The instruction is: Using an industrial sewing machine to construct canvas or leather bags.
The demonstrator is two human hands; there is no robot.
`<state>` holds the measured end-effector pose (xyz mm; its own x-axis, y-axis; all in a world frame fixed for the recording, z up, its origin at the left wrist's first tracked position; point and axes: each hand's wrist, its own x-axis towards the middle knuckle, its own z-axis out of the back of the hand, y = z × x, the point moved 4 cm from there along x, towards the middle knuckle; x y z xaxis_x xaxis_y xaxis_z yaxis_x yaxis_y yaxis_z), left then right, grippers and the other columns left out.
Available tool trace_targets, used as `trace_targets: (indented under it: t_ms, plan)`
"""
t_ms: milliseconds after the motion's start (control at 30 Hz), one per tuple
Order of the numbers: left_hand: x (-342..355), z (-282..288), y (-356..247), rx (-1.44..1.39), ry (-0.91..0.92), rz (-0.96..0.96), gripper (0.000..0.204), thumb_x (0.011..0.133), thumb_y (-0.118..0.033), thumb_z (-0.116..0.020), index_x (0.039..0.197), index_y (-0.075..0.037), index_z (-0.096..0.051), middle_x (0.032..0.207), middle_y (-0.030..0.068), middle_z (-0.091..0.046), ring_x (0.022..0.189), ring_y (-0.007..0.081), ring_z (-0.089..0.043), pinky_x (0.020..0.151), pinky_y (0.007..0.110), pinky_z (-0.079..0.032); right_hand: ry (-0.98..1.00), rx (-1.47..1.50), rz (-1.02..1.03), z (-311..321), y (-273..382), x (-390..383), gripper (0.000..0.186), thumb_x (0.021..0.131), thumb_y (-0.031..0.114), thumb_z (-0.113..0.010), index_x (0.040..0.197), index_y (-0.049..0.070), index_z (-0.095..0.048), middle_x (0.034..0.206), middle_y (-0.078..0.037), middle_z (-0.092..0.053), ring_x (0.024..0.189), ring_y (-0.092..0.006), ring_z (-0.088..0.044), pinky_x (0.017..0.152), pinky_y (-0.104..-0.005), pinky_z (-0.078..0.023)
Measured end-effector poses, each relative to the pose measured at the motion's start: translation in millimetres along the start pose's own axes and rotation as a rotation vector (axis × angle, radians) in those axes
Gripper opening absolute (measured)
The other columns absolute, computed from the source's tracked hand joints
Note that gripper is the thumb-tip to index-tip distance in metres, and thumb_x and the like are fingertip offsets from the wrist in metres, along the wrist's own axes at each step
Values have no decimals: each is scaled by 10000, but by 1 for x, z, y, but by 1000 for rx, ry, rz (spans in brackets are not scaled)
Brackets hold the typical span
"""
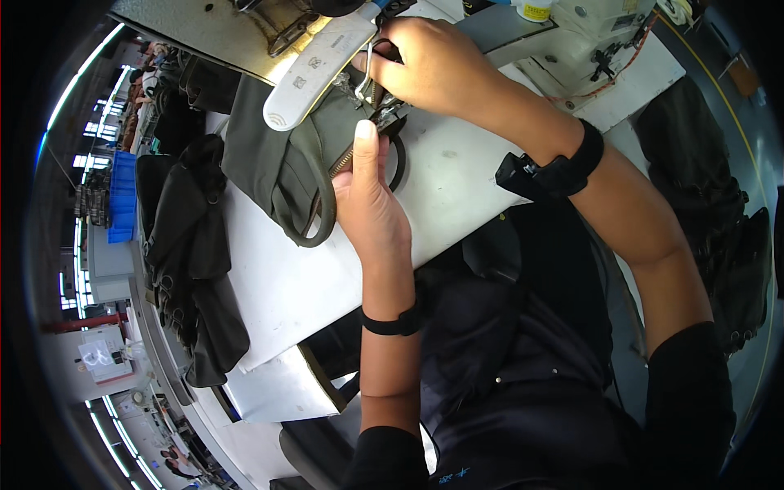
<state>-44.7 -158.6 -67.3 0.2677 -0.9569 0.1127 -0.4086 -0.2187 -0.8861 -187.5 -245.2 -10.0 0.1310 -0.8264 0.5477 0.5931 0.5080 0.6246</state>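
A dark olive bag (265, 151) with rounded handles (323, 196) and a brass-toothed zipper (341, 162) lies partly under the head of a sewing machine (322, 69). My left hand (371, 204) grips the bag's edge beside the zipper, its thumb pointing up along the fabric. Just beyond, my right hand (437, 69) is closed close to the machine's metal presser area (367, 82). Its fingertips meet near a bent metal piece and a dark loop; what they hold is partly hidden.
The white worktable (286, 286) runs under both hands. Dark bags (192, 245) hang along its left edge, and more dark pieces (702, 180) are piled at the right. A blue crate (122, 196) stands far left. A yellow-labelled container (535, 10) is at the top.
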Motion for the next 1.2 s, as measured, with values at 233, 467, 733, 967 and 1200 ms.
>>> trace_targets:
  t_ms: [233,467,733,967,1200]
  plan:
    - [-20,-14,9,-253,-158,84,268,1029,-318,-679,1100,-60,-694,1131,22,-692,1096,95,-589,1064,356,-430,-152,115,356,16,4,-34,304,841,85,-593,1076,145,-778,1130,-51,-675,1052,-292,-644,937,-443,-507]
    - [-12,-15,3,-366,-134,300,277,1023,-306,-676,1153,-63,-701,1208,21,-642,1243,181,-489,1139,447,-394,210,58,456,22,-1,-5,166,895,221,-695,992,110,-774,1133,-99,-675,1124,-301,-618,973,-414,-497]
    - [-14,-12,10,-262,-135,244,230,1021,-259,-669,1119,-57,-715,1195,32,-646,1192,174,-506,1131,456,-392,231,204,361,16,0,-8,152,901,186,-660,938,57,-732,1201,-104,-672,1133,-287,-620,982,-404,-490]
    - [-3,-11,10,-224,-198,104,312,1019,-332,-653,1201,-78,-658,1215,39,-668,1125,164,-560,1080,428,-393,183,193,385,16,2,-13,167,925,179,-614,948,35,-696,1086,-80,-698,1054,-296,-642,947,-408,-504]
    - [45,-14,6,-235,106,127,402,1056,-366,-570,1318,-64,-620,1283,72,-678,1177,201,-601,1052,409,-426,-54,-73,256,26,-6,-11,220,981,201,-581,1072,40,-700,968,-147,-709,919,-341,-693,808,-436,-545]
